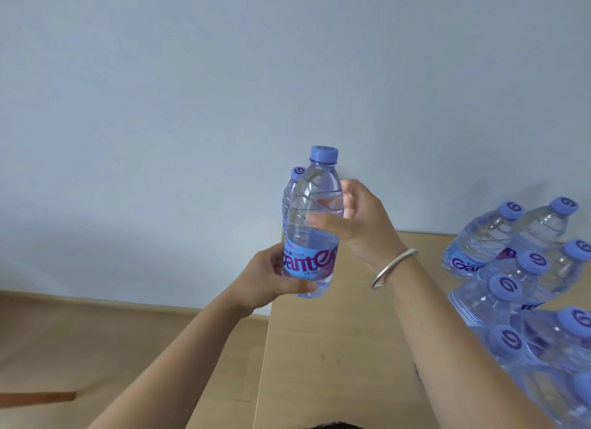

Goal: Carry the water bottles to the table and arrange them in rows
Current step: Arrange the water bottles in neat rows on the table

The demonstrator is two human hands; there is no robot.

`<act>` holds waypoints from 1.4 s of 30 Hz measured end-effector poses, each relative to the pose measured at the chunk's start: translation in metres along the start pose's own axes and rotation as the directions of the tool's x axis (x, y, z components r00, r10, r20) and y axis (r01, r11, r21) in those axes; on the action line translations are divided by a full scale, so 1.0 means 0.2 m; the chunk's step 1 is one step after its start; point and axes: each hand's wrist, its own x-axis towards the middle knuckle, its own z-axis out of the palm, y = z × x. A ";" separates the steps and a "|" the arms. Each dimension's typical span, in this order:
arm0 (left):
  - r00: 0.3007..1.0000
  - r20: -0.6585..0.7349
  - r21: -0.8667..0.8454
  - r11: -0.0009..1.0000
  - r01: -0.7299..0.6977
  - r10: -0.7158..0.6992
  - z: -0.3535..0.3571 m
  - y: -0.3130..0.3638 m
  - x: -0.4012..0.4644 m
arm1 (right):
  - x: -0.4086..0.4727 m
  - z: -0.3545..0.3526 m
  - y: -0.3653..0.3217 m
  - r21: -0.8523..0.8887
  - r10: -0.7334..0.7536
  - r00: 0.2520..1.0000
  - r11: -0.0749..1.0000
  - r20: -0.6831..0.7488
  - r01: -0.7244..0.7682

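Note:
I hold a clear water bottle with a blue cap and blue label upright in the air over the table's left edge. My left hand grips its lower part at the label. My right hand, with a silver bangle on the wrist, grips its upper body. A second bottle shows just behind it, mostly hidden; which hand holds it I cannot tell. Several more bottles stand close together in rows on the right side of the light wooden table.
A pale wall fills the upper view behind the table. The wooden floor lies to the left, below the table's left edge. A brown strip crosses the floor at lower left.

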 end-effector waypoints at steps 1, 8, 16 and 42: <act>1.000 -0.028 0.053 0.999 -0.002 0.004 0.00 -0.02 0.00 | -0.01 0.01 0.02 -0.022 0.000 1.000 1.000 0.011 0.000; 0.954 -0.299 0.292 0.953 0.078 0.014 0.06 -0.25 0.01 | -0.02 0.09 0.22 -0.069 0.092 0.995 0.994 0.039 -0.089; 0.941 -0.308 0.250 0.943 0.221 -0.139 0.00 -0.49 0.15 | 0.06 0.11 0.44 -0.125 0.196 0.969 0.976 0.149 -0.178; 0.934 -0.327 0.212 0.951 0.223 -0.146 -0.11 -0.59 0.52 | 0.32 0.15 0.58 -0.280 0.196 0.976 0.946 0.095 -0.162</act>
